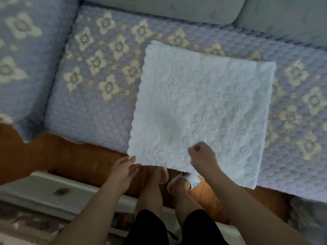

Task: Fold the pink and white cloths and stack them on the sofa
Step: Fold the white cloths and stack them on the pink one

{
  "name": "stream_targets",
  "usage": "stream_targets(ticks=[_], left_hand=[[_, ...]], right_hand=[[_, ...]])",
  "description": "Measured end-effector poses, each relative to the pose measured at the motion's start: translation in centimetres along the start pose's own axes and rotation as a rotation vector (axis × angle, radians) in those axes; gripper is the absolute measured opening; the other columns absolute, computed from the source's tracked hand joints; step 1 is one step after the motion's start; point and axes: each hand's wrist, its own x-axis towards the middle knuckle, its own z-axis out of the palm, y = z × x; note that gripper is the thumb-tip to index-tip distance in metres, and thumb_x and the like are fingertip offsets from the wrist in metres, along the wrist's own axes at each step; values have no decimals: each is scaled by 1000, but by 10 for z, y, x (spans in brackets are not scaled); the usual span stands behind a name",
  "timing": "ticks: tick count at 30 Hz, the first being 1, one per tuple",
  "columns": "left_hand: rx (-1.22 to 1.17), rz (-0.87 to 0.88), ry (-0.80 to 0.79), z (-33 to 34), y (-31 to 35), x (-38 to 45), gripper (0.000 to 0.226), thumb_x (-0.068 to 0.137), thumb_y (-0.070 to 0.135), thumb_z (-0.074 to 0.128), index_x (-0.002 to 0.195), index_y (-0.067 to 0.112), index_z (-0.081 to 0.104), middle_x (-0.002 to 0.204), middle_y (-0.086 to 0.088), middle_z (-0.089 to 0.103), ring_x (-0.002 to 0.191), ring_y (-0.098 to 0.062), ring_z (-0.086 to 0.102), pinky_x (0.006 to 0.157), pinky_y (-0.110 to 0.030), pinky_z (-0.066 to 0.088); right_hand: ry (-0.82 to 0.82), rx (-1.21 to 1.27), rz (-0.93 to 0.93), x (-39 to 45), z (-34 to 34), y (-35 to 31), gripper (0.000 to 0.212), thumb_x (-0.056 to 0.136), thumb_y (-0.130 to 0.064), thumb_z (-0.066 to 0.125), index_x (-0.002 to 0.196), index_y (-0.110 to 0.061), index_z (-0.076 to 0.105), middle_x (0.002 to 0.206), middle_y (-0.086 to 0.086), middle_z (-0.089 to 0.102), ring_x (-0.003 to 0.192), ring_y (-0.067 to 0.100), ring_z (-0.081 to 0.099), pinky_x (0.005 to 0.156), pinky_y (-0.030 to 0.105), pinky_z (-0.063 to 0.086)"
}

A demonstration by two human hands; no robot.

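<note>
White cloth (203, 106) flat on the sofa (92, 110), near edge overhanging; my left hand (122, 172) spread at its corner, right hand (203, 156) pinching the edge — I'd lift both corners evenly.

A white cloth (203, 106) lies flat on the sofa (99, 110), overhanging its front edge. The left hand (122, 172) touches the cloth's near left corner; the right hand (203, 156) pinches its near edge.
</note>
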Motion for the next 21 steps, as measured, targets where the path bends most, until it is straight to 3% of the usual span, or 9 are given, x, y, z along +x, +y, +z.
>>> stream_targets(ticks=[3, 6, 9, 11, 13, 15, 17, 19, 21], left_hand=[[-26, 2, 6, 1, -1, -1, 32, 90, 2, 70, 121, 7, 60, 112, -16, 70, 94, -24, 67, 89, -37, 56], [131, 45, 8, -2, -2, -9, 29, 87, 1, 67, 111, 18, 67, 107, -10, 72, 97, -23, 67, 92, -40, 57], [403, 225, -163, -10, 3, -25, 37, 87, 1, 57, 110, 27, 69, 100, 6, 71, 93, -14, 66, 74, -17, 52], [477, 322, -280, -4, 8, -39, 48, 88, -2, 51, 116, 33, 67, 105, 14, 70, 97, -7, 65, 75, -11, 49], [428, 344, -348, -7, 19, -45, 58, 86, -9, 47, 111, 39, 67, 103, 20, 73, 98, 2, 65, 77, -10, 48], [391, 362, -379, -12, 26, -45, 66, 84, -14, 43, 105, 44, 66, 95, 31, 71, 93, 13, 63, 76, -5, 45], [387, 363, -398, -17, 31, -46, 68, 85, -13, 42, 106, 47, 64, 96, 39, 68, 95, 17, 61, 76, -3, 44], [354, 350, -393, -23, 33, -40, 67, 86, -14, 41, 109, 45, 65, 103, 35, 69, 100, 13, 63, 77, -4, 46], [311, 312, -361, -29, 33, -32, 63, 86, -14, 41, 114, 35, 70, 107, 20, 74, 101, 5, 66, 76, -6, 48]], right_hand=[[-188, -125, -163, 11, 37, -71, 12, 92, -29, 53, 95, -20, 60, 95, 0, 65, 86, 23, 70, 77, 40, 59], [-198, -262, -309, 30, 71, -129, 21, 93, -29, 54, 106, -14, 61, 106, 1, 65, 98, 23, 65, 91, 39, 54], [-141, -581, -610, 52, 99, -178, 34, 90, -10, 53, 123, -14, 61, 119, 6, 58, 110, 23, 57, 96, 33, 45], [-311, -804, -952, 57, 102, -197, 51, 77, 6, 54, 124, -13, 65, 124, 12, 60, 116, 29, 57, 100, 34, 42], [-645, -1081, -1137, 47, 119, -206, 57, 71, 3, 62, 124, -17, 68, 126, 7, 63, 119, 25, 55, 103, 28, 39], [-838, -1473, -1171, 31, 136, -204, 54, 75, -20, 69, 128, -28, 63, 123, -1, 64, 117, 20, 55, 104, 34, 40], [-950, -1842, -1171, 27, 143, -202, 51, 82, -39, 64, 131, -33, 56, 122, -7, 63, 117, 19, 54, 110, 39, 35], [-984, -2080, -1071, 39, 143, -214, 52, 87, -47, 61, 136, -31, 52, 132, -6, 59, 125, 20, 50, 115, 42, 28], [-913, -2212, -1022, 62, 137, -236, 61, 87, -50, 63, 143, -28, 49, 143, -4, 53, 132, 22, 47, 114, 38, 28]])
